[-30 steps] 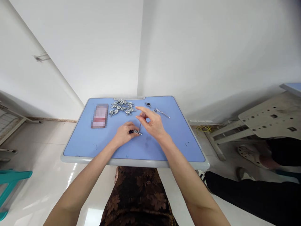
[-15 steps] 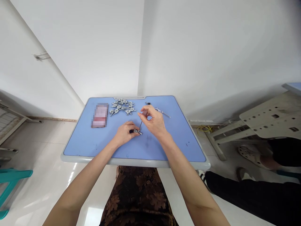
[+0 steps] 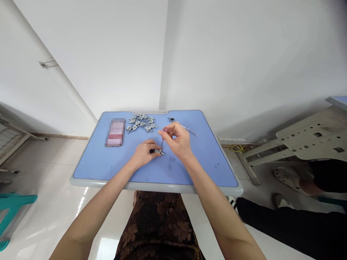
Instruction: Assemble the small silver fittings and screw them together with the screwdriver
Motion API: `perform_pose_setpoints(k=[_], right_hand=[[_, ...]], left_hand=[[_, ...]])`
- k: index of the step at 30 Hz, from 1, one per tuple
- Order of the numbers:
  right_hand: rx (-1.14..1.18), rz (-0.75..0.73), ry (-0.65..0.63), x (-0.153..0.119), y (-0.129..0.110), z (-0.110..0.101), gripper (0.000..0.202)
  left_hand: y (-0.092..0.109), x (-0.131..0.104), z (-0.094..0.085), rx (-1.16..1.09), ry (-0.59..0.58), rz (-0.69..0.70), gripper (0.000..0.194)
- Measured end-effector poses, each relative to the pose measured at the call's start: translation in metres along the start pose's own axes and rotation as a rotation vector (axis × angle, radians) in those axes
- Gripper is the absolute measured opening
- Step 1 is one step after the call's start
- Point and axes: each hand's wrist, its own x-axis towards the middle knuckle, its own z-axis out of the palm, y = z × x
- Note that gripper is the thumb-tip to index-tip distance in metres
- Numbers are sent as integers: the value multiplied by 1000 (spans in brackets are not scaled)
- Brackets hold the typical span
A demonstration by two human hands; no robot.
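My left hand (image 3: 145,152) rests on the blue tabletop, fingers closed round a small silver metal part with a black end (image 3: 157,151). My right hand (image 3: 177,141) pinches the reddish handle of a thin screwdriver (image 3: 162,143). Its shaft points down and the tip meets the metal part near my left fingertips. Exactly where the tip sits is too small to make out. Behind my hands lies a loose pile of similar silver metal parts (image 3: 141,122). Partly behind my right hand is a slim metal tool (image 3: 189,130), with a small black-and-silver piece (image 3: 171,119) beyond it.
A phone-like flat object (image 3: 115,131), blurred out, lies at the table's left. The blue table (image 3: 108,169) has a raised grey rim and stands against a white wall. A teal stool (image 3: 16,202) is at left. Another person's leg (image 3: 284,224) extends at lower right.
My right hand has shifted slightly and turned its fingers, so the screwdriver's reddish handle shows more. My left hand and the metal part have stayed in place.
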Motion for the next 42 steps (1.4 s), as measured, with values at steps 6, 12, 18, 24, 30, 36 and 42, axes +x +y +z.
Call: perform_pose_setpoints(k=[6, 12, 18, 24, 30, 36, 42], right_hand=[[93, 92, -56, -1, 1, 4, 16], [123, 60, -306, 3, 2, -10, 31], [150, 85, -399, 1, 3, -7, 21], [175, 109, -414, 0, 2, -5, 27], [176, 202, -347, 4, 1, -11, 15], [196, 218, -340, 7, 3, -13, 16], [154, 233, -308, 6, 8, -12, 28]], left_hand=[[-1, 0, 1, -8, -1, -8, 14], [1, 0, 0, -6, 10, 1, 13], [-1, 0, 2, -20, 23, 16, 12], [0, 0, 1, -12, 12, 16, 16], [2, 0, 0, 0, 9, 7, 15], [2, -1, 0, 5, -3, -4, 15], [3, -1, -1, -13, -9, -3, 14]])
